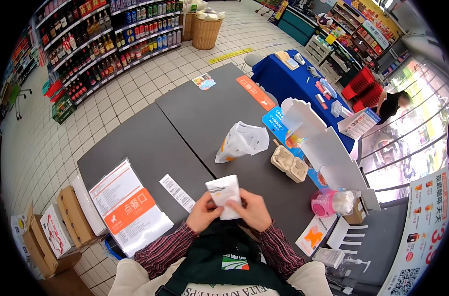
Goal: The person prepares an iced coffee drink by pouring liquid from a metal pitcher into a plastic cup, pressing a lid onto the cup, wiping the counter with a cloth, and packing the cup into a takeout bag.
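Note:
My left hand [204,214] and my right hand [254,211] are closed on opposite sides of a small flat white paper packet [223,187] with faint print. They hold it upright just above the near edge of the grey table [140,143]. A strip of printed labels [177,192] lies left of the packet. Beyond it stands a crumpled white plastic bag [244,140] with orange print; its contents are hidden. A beige pulp cup carrier [289,163] sits to the right of this bag.
Laminated menu sheets [136,212] cover the table's left side. On the right are a pink-wrapped stack of cups [328,202], an open white display box [333,153] and a pump bottle [355,266]. Cardboard boxes [59,232] stand left. A person [389,106] is beyond a blue-covered table [278,74].

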Tool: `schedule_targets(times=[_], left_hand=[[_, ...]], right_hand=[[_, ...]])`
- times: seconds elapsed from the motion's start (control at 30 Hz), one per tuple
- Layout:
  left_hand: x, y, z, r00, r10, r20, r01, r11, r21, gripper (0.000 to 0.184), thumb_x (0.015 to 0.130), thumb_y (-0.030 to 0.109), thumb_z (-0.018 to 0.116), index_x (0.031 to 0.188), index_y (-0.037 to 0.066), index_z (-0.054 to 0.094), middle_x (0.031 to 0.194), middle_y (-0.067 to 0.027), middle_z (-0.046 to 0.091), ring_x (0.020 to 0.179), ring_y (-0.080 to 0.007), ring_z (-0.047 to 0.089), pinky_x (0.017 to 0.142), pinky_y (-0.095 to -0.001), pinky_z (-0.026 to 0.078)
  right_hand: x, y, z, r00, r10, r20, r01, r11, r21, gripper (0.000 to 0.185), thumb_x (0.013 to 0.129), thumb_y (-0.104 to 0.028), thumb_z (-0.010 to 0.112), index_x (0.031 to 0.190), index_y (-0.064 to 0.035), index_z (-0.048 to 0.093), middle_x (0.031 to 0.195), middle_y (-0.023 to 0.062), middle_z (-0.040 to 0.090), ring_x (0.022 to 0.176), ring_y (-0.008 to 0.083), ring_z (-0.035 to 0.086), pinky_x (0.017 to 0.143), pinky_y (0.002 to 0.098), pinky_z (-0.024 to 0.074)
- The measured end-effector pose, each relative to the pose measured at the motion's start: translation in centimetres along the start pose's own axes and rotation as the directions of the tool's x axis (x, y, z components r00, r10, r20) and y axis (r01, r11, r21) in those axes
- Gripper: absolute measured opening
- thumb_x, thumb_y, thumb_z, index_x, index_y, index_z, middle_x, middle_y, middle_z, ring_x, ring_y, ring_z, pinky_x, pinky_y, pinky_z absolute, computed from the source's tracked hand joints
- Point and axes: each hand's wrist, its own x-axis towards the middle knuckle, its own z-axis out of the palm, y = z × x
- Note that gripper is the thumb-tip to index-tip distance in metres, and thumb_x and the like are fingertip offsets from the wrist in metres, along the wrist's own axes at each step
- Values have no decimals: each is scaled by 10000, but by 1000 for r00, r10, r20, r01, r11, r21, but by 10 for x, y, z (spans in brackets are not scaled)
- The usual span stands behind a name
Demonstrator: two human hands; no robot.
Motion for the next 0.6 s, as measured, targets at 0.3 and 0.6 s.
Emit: schedule_targets(times=[0.3, 0.6], left_hand=[[95, 91, 46, 829, 514, 221, -396, 260, 881, 497, 793, 1, 683, 1260, 84, 534, 1127, -74, 527, 913, -189, 617, 753, -293, 528], [180, 82, 7, 809, 371, 456, -442, -127, 888, 212, 811, 145, 677, 975, 49, 584, 1282, -122, 501, 1022, -304, 605, 831, -399, 526]], right_hand=[[88, -13, -120, 923, -37, -383, 158, 943, 291, 230, 910, -49, 607, 1122, 40, 618, 985, 67, 679, 866, 100, 626, 748, 245, 495], [166, 32, -94, 895, -415, -163, 323, 855, -405, 172, 808, 81, 533, 899, -65, 531, 842, 112, 641, 776, 275, 656, 699, 316, 518]])
